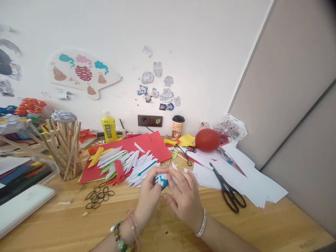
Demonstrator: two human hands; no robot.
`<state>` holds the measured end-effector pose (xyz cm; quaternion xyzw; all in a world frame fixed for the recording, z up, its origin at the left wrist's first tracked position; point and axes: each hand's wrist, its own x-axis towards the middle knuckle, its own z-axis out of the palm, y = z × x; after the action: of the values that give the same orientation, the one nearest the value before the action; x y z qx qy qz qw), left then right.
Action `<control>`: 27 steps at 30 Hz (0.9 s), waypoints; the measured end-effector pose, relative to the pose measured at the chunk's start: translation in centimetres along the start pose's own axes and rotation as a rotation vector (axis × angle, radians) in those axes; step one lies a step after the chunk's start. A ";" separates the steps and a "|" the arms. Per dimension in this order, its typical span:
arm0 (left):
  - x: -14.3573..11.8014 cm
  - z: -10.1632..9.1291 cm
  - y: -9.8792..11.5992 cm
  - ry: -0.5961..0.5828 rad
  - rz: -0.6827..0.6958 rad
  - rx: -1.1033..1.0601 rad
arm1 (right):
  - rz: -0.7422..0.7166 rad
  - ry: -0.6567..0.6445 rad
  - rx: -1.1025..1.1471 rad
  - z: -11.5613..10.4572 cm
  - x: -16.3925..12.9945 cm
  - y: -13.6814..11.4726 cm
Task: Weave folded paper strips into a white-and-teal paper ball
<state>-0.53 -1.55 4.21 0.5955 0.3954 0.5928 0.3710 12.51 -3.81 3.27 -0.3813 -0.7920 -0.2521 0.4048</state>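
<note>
My left hand [150, 190] and my right hand [183, 196] meet over the table [262, 227], fingers curled around a small folded paper piece [163, 179], white with blue showing. Both hands pinch it between them; the piece is held just above the wood, near the middle of the table's front half. Just behind it lies a fan of folded white strips [136, 164], spread over a red sheet [126, 147] with some green and yellow strips among them. To the left of my left hand, a cluster of dark rubber bands [98, 196] lies on the wood. Farther left stands a cup of wooden sticks [64, 150]. To the right of my right hand, black scissors [228, 190] lie partly on white sheets [252, 178]. Behind these sits a red balloon [207, 140]; a yellow bottle [108, 126] and a paper cup [178, 127] stand by the wall.
</note>
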 end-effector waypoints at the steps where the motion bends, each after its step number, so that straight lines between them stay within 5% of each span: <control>1: 0.0 0.0 -0.1 0.002 -0.005 0.002 | -0.006 0.006 -0.009 -0.1 0.1 0.0; 5: 0.1 -0.1 -0.3 0.026 -0.057 -0.032 | 0.003 0.040 0.063 -0.5 0.1 0.2; 9: 0.1 0.0 -0.4 0.054 -0.230 -0.182 | 0.422 0.049 0.376 0.1 0.1 0.7; 13: 0.1 0.2 -1.3 0.065 -0.324 -0.264 | 0.697 -0.200 0.878 1.1 0.4 0.7; 17: 0.4 0.2 -1.8 -0.019 -0.314 -0.188 | 0.909 -0.245 0.907 1.3 0.5 1.0; 27: 0.8 0.3 -0.4 -0.314 -0.325 -0.075 | 0.813 -0.211 0.752 0.8 1.0 2.6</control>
<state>-0.26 -0.68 4.16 0.5946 0.4014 0.4396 0.5405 13.87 -1.34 3.87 -0.5084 -0.6528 0.2636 0.4959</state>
